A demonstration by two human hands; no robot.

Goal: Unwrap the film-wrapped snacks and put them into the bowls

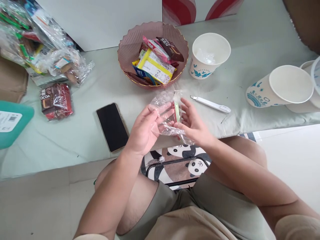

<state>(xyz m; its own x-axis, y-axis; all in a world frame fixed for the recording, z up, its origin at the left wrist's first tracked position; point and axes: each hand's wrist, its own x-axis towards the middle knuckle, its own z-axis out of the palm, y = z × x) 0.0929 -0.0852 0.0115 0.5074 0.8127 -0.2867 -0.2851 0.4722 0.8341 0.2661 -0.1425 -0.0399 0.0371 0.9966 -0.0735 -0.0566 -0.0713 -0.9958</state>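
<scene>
My left hand (145, 128) is at the table's front edge, its fingers behind or inside a crinkled clear plastic bag (163, 96) and gripping it. Opposite it, my right hand (193, 125) has its thumb and fingers around a narrow green-and-red packet (177, 112), seen edge-on with the clear plastic about it. What the packet contains cannot be made out. Just beyond both hands is a pink ribbed bowl (126, 50) holding several wrapped snacks (157, 65). A white utility knife (211, 103) lies to the right of my right hand.
A phone (112, 126) lies left of my hands. Farther left are a cocoa snack pack (56, 101), bagged snacks (50, 50) and a green container (15, 123). One paper cup (203, 71) holds clear plastic; another cup (260, 91) lies tilted at right. A panda-print case (175, 166) is below.
</scene>
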